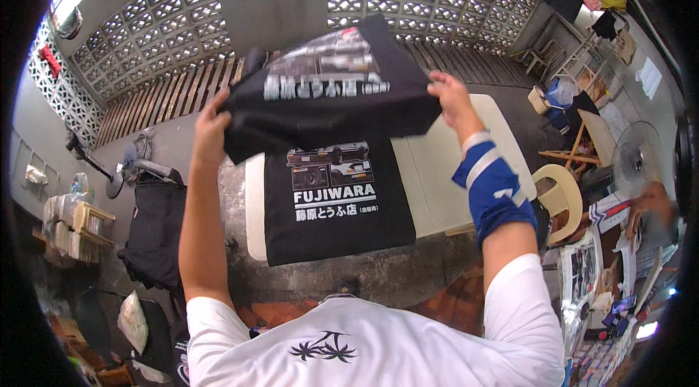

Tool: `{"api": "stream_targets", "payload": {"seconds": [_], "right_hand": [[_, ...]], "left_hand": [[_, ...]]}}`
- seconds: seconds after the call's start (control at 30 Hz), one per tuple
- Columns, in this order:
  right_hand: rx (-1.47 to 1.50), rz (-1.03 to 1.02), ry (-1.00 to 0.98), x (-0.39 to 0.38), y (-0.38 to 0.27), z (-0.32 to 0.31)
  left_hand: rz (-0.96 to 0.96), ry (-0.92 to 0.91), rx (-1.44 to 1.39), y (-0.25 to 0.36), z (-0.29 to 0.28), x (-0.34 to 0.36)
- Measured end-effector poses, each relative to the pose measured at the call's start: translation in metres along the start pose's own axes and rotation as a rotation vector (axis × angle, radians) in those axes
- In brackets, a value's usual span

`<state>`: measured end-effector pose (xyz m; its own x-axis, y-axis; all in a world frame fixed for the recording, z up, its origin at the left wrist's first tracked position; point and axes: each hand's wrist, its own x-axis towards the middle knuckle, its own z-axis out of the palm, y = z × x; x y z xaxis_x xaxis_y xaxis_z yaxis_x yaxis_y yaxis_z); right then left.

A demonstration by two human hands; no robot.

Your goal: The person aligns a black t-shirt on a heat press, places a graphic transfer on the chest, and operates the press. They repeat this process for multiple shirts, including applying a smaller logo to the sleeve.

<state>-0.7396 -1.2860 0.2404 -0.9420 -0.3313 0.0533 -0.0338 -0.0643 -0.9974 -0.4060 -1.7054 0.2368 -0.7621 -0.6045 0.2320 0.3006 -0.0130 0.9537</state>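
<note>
A black printed T-shirt (328, 114) is stretched between my two hands above the table, slightly blurred. Its lower edge droops a little, and a car picture with white lettering shows on it. My left hand (211, 128) pinches the shirt's left corner. At the opposite corner, my right hand (453, 99) has its thumb and fingers closed on the cloth. Beneath it, a second black T-shirt (338, 230) lies flat on the white table (466, 198), its similar print facing up; the raised shirt covers its far part. Blue cloth (499, 183) wraps my right forearm.
Dark garments (151, 227) hang in a bunch left of the table. Beyond them are a stool (93, 219) and wrapped bundles. A cream plastic chair (564, 201) stands close on the right, with a fan (636, 154) and a person's arm (648, 201) farther out.
</note>
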Motion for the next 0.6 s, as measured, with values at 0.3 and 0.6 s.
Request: {"api": "stream_targets", "payload": {"seconds": [0.3, 0.6], "right_hand": [[-0.327, 0.544, 0.012, -0.165, 0.253, -0.065], [-0.589, 0.639, 0.094, -0.265, 0.294, -0.102]], "left_hand": [[-0.762, 0.215, 0.335, -0.211, -0.045, -0.244], [0.155, -0.106, 1.372, -0.211, 0.035, -0.199]]}}
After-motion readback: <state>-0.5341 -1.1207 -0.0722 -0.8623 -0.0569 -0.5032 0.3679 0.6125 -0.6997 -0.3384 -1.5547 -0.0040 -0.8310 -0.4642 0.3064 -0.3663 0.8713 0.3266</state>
